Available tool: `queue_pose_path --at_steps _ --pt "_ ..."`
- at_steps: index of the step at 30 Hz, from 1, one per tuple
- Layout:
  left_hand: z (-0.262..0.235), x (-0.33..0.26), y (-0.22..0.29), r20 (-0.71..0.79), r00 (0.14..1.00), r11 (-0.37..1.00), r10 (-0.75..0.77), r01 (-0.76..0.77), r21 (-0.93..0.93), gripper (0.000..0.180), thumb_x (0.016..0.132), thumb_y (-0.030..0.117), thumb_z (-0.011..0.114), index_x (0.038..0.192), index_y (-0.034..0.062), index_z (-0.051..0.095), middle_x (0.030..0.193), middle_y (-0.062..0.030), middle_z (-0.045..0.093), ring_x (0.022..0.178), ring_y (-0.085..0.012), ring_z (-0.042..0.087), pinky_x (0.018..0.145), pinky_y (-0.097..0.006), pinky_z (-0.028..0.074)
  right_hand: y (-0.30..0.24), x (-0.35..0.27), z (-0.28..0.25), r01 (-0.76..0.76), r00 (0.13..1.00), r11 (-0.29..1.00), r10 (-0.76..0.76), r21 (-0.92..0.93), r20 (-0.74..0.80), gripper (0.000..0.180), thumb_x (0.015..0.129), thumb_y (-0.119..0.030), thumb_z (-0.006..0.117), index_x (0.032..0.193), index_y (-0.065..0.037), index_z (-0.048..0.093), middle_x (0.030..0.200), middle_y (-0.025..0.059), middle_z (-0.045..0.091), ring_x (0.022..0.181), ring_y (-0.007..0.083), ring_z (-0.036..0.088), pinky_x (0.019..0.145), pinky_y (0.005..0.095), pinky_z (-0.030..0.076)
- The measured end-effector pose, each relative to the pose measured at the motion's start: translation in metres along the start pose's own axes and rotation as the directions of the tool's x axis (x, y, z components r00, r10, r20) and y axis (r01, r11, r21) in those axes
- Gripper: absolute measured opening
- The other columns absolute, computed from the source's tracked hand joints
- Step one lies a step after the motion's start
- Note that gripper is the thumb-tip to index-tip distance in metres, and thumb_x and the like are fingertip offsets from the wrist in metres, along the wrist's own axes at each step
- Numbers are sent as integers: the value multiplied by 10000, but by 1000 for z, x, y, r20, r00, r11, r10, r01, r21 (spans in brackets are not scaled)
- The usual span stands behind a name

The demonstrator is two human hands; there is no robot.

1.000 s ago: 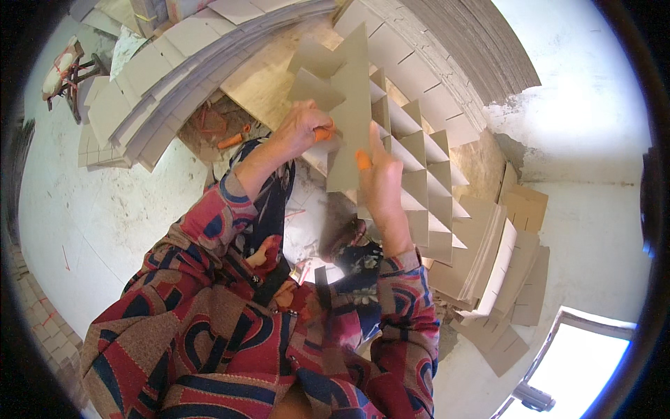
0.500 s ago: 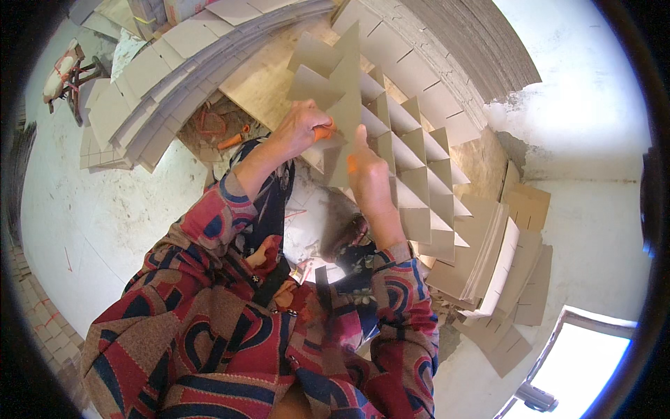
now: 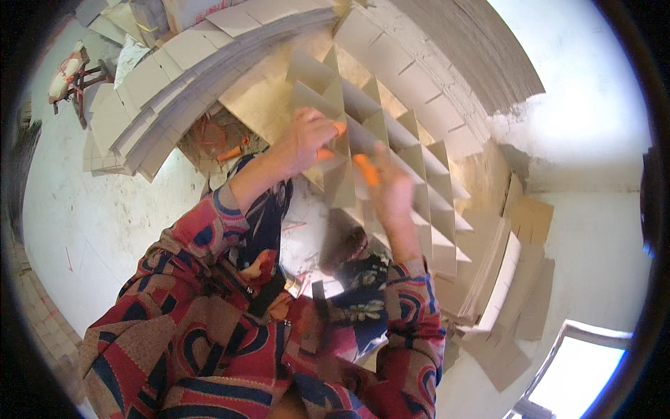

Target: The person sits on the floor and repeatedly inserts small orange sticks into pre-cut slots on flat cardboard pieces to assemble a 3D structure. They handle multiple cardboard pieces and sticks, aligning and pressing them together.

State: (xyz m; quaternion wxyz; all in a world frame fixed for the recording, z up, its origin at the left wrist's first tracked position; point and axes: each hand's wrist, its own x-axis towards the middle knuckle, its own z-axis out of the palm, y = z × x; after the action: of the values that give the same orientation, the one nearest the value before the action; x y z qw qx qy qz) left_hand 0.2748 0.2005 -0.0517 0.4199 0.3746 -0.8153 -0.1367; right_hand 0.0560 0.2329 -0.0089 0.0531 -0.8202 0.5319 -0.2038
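A grey-brown cardboard divider grid (image 3: 401,150) stands in front of me, its crossed strips forming several open cells. My left hand (image 3: 314,140), with orange covers on thumb and finger, is closed at the grid's left side, pinching the edge of a cardboard divider (image 3: 340,183). Just right of that strip is my right hand (image 3: 392,185), over the near cells. It also wears orange finger covers. Motion blurs its fingers, so their grip cannot be made out.
Long stacks of slotted cardboard strips curve along the left (image 3: 195,52) and far right (image 3: 447,63). More cardboard sheets (image 3: 481,276) are piled at right. A wooden board (image 3: 258,94) lies under the grid. An orange-handled tool (image 3: 232,151) rests left of it; a small stool (image 3: 80,77) stands farther off.
The tall cardboard divider between my hands now sits lower, level with the other strips. My right hand has moved right and slightly down, off that divider's face; the left has shifted little.
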Motion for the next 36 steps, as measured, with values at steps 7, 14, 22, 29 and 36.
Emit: queue_pose_path --at_steps 7,14,22,29,36 --pt "-4 60 6 309 948 993 79 -104 64 1007 551 140 821 1406 51 296 1222 -88 492 1180 -274 421 1032 -457 278 140 12 -28 -432 881 835 472 -341 41 831 820 -516 628 1349 68 368 1167 260 580 1064 401 572 889 415 465" --pt "52 108 -60 527 823 962 212 -271 35 567 641 147 752 1126 21 486 982 -78 530 1046 -264 485 889 -384 378 73 -39 2 -303 886 947 322 -111 333 380 816 -184 668 1150 -50 545 760 216 640 686 423 617 598 451 490" --pt "-48 95 2 194 836 768 513 -548 332 126 713 116 599 770 17 547 806 -90 550 766 -244 539 686 -373 450 28 -9 -54 -57 996 902 25 -427 -81 392 812 -75 561 1202 -45 531 1099 179 593 1018 331 583 902 475 430" --pt "-192 16 -23 -15 929 382 369 -137 914 338 684 42 603 996 -87 601 958 -200 600 855 -317 575 729 -428 486 27 16 -74 130 929 814 -300 -567 -218 412 831 -92 602 1234 -53 523 1220 142 548 1225 303 474 1050 542 280" --pt "-244 -81 -122 -161 951 450 -264 270 851 680 650 192 775 1207 -63 479 1011 -166 552 1017 -320 505 861 -383 423 122 67 -62 81 944 723 -277 -686 -181 412 890 -209 596 1263 -59 509 1246 121 549 1224 299 464 1051 510 303"
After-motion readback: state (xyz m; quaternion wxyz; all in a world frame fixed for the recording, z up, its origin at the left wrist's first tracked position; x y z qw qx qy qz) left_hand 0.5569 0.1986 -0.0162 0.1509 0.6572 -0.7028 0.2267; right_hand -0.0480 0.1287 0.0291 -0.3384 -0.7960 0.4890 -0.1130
